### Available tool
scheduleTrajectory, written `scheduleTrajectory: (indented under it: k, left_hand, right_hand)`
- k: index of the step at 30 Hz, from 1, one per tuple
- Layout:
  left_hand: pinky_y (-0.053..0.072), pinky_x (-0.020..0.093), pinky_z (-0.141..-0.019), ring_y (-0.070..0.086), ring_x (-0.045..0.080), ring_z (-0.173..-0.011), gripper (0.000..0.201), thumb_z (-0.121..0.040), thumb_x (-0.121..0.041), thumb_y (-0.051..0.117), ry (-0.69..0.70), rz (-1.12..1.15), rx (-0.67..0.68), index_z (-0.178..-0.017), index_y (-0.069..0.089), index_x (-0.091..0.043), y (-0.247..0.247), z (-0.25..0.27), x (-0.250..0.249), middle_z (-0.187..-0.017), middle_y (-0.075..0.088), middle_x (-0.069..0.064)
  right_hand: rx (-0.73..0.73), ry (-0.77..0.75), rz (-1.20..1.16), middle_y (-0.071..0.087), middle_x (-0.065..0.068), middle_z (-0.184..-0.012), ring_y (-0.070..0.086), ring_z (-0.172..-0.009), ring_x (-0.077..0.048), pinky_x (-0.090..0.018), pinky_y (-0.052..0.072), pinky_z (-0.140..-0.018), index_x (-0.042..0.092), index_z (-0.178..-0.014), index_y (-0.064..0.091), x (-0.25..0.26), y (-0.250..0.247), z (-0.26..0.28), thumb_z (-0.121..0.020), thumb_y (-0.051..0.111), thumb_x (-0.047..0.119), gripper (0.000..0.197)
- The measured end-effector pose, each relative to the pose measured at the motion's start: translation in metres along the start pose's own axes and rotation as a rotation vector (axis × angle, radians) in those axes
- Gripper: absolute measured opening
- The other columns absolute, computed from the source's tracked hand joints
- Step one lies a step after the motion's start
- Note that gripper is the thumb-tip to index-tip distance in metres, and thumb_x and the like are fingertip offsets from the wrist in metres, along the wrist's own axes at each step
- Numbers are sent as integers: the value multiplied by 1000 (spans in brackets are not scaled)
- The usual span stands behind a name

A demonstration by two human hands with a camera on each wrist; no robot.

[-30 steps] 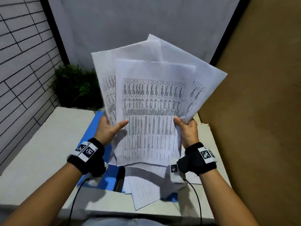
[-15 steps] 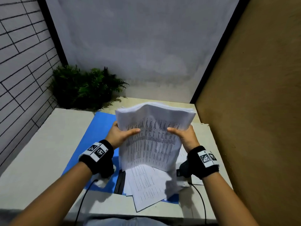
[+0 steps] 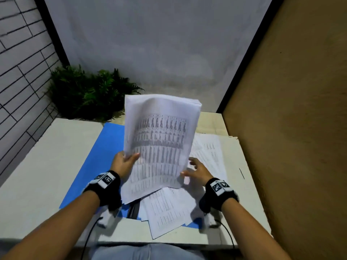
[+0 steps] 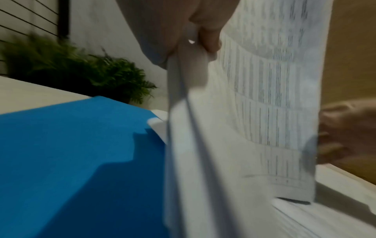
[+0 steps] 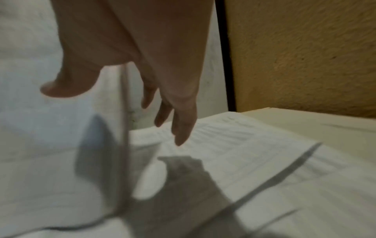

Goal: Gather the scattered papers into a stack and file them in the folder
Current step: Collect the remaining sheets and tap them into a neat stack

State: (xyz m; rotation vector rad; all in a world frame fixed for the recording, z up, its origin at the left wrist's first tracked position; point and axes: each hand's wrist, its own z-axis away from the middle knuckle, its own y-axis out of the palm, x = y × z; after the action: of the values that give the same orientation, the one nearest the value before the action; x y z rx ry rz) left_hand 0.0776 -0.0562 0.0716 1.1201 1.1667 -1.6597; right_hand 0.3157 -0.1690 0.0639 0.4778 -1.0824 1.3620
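A stack of printed papers (image 3: 159,143) stands nearly upright over the open blue folder (image 3: 97,158). My left hand (image 3: 125,162) grips the stack's left edge, thumb on the front; the left wrist view shows the stack (image 4: 254,112) pinched beside the folder (image 4: 71,153). My right hand (image 3: 195,168) is off the stack's right edge, fingers spread, holding nothing. In the right wrist view the right hand (image 5: 126,90) hovers above loose papers (image 5: 234,161). More loose sheets (image 3: 167,209) lie under the stack on the folder, and others (image 3: 208,152) lie at the right.
A white table (image 3: 37,171) carries the folder. A green plant (image 3: 84,92) stands at the back left. The brown wall (image 3: 291,128) runs close along the right side. A black clip strip (image 3: 133,209) shows on the folder near the front edge.
The fanned sheets were squared into one stack and lowered. My right hand has let go of the stack's right edge and opened; the left hand still holds it.
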Motion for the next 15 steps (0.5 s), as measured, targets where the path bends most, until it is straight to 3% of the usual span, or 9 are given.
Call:
scheduleTrajectory:
  k: [2,4,7,10,11,13,15]
  left_hand:
    - [25,30,-50,36,17,-59,32,-83,-14,63,2,-79,-70,-56,47,-13,-20,-7,-4,-60,42,9]
    - [23,31,-48,31,17,-54,33,-82,-12,62,13,-163,-138,-54,45,-10,-43,-13,-3,-59,42,9]
    - [23,31,-50,32,21,-54,34,-83,-15,62,-33,-185,-190,-55,43,-10,-71,-20,8,-52,41,9]
    - [25,32,-55,31,21,-55,37,-82,-16,63,-88,-176,-230,-52,41,-13,-83,-22,19,-49,38,6]
    - [26,32,-56,32,21,-55,38,-82,-17,63,-100,-179,-240,-52,41,-13,-85,-22,20,-50,38,6]
    - [26,30,-55,32,21,-54,38,-82,-18,63,-111,-168,-238,-52,41,-12,-87,-23,22,-51,38,7]
    - [25,29,-52,31,19,-51,37,-83,-19,62,-121,-157,-216,-54,41,-10,-88,-24,21,-52,38,7]
  right_hand:
    - [-178,102,149,39,-5,-141,41,-127,-23,-32,41,-101,9,-137,35,-15,-31,-12,-77,73,22,72]
    - [-309,291,395,37,-16,-145,39,-130,-34,-43,36,-108,10,-139,33,-29,-59,-19,-75,71,40,81]
    - [-346,494,543,28,-19,-147,36,-131,-40,-48,37,-105,9,-142,27,-42,-81,-16,-81,65,37,77]
    - [-363,463,329,37,-21,-144,42,-127,-41,-45,43,-98,3,-143,24,-39,-76,-19,-79,69,34,83]
    - [-319,431,250,46,-20,-137,46,-123,-39,-41,45,-92,0,-141,28,-36,-70,-24,-80,70,30,80]
    - [-176,416,257,62,-16,-108,56,-104,-35,-36,49,-80,-7,-126,44,-28,-57,-31,-79,71,24,62]
    - [-134,399,275,65,-17,-99,61,-91,-33,-38,52,-82,-8,-119,52,-24,-47,-39,-77,73,23,56]
